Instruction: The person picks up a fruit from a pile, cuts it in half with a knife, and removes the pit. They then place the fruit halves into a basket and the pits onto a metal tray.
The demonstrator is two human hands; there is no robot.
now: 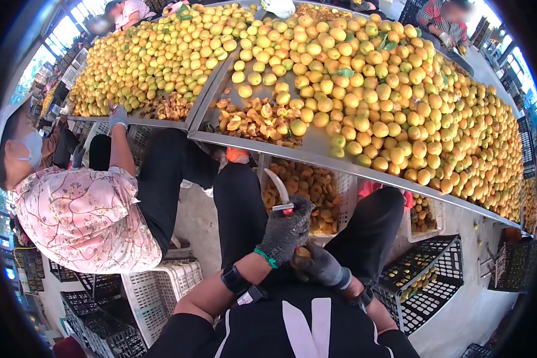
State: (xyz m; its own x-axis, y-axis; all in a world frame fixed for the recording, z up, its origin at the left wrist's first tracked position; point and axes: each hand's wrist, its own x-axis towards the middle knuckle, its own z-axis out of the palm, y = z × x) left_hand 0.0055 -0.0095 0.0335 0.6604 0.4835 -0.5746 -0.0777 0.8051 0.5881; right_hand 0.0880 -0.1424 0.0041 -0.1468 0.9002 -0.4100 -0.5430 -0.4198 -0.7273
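My left hand (pixel 285 231), in a grey knit glove with a green band at the cuff, is closed round a red-handled curved knife (pixel 278 186), its blade pointing up and away. Close below it, my right hand (pixel 325 267) in a dark grey glove grips an apricot (pixel 303 253), mostly covered by the fingers. Both hands are above my lap. Beyond my knees, a crate (pixel 344 194) holds many halved apricots (pixel 310 179). Pale orange cut pieces (pixel 256 119) lie on the metal table (pixel 262 148) beside whole apricots (pixel 394 113).
A person (pixel 83 209) in a pink patterned shirt sits at my left, with a gloved hand at the table. More people (pixel 447 24) sit at the far side. A black crate (pixel 426 280) stands at my right, a white crate (pixel 155 298) at my left. A metal divider (pixel 213 89) splits the table.
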